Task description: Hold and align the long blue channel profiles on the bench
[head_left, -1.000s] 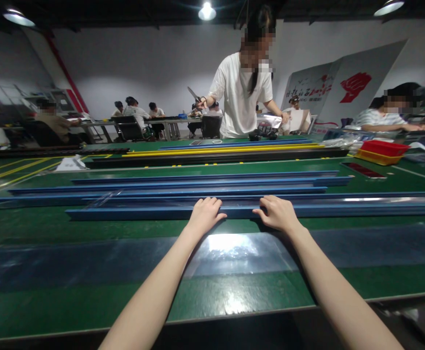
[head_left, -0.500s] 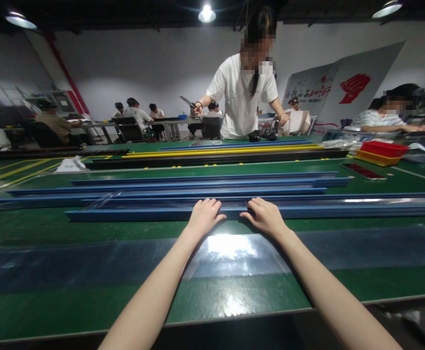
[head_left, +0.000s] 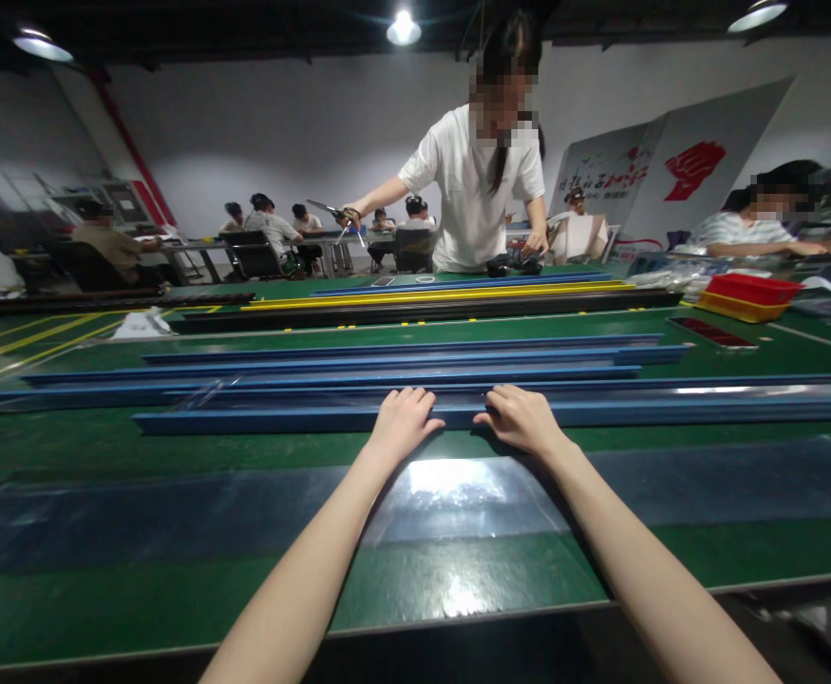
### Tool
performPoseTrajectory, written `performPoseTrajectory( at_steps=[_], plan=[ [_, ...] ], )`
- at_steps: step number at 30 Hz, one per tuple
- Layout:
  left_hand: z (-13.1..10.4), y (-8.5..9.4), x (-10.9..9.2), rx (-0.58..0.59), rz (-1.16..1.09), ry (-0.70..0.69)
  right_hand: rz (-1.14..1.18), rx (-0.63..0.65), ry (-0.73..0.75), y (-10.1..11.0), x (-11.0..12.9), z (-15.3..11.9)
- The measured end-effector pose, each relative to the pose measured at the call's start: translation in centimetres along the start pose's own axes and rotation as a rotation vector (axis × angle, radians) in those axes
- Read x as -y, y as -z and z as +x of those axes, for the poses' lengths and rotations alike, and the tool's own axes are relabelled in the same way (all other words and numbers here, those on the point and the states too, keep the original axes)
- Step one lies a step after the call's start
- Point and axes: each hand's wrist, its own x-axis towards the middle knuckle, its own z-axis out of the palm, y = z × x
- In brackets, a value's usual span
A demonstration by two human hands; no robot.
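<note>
A long blue channel-shaped profile (head_left: 265,421) lies across the green table, with clear film (head_left: 728,390) shining along its inside. My left hand (head_left: 402,425) grips its near wall, fingers curled over the top and thumb on the front face. A short gap to the right, my right hand (head_left: 521,419) holds the same wall in the same way. The fingertips of both hands are hidden inside the channel. Between my forearms and to either side, a wide clear plastic strip (head_left: 173,513) lies flat, reflecting the lamp.
Behind the held profile lie more blue profiles (head_left: 330,372), then yellow and black ones (head_left: 429,309). A red tray on a yellow one (head_left: 749,294) and a dark phone-like slab (head_left: 712,332) are at right. Across the table a co-worker (head_left: 472,190) holds scissors (head_left: 321,207).
The co-worker's hand with the scissors has swung out to the left and lower; their other hand has dropped and drawn inward. My hands keep their hold on the profile, almost unmoved.
</note>
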Motion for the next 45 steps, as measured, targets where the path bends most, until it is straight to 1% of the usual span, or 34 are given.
performPoseTrajectory(
  at_steps=[6, 13, 21, 27, 30, 34, 45],
  plan=[
    [0.0, 0.1, -0.1, -0.011, 0.003, -0.002, 0.004, 0.003, -0.005, 0.1, -0.6, -0.4],
    [0.0, -0.4, -0.1, -0.034, -0.007, -0.026, -0.007, -0.015, -0.031, 0.1, -1.4, -0.9],
    [-0.1, -0.4, -0.2, -0.016, -0.005, -0.053, 0.022, -0.021, -0.025, -0.4, -1.3, -1.1],
    [0.0, -0.4, -0.3, -0.003, -0.014, -0.053, 0.069, 0.053, -0.008, -0.7, -0.7, -0.9],
    [0.1, -0.3, -0.3, 0.011, -0.016, -0.048, 0.088, 0.069, 0.011, -0.8, -0.2, -0.7],
    [0.1, -0.2, -0.3, 0.024, -0.015, -0.037, 0.114, 0.052, 0.036, -0.8, 0.1, -0.5],
    [0.1, -0.3, -0.3, 0.053, -0.040, -0.021, 0.174, 0.020, 0.026, -1.0, -0.2, -0.6]
  ],
)
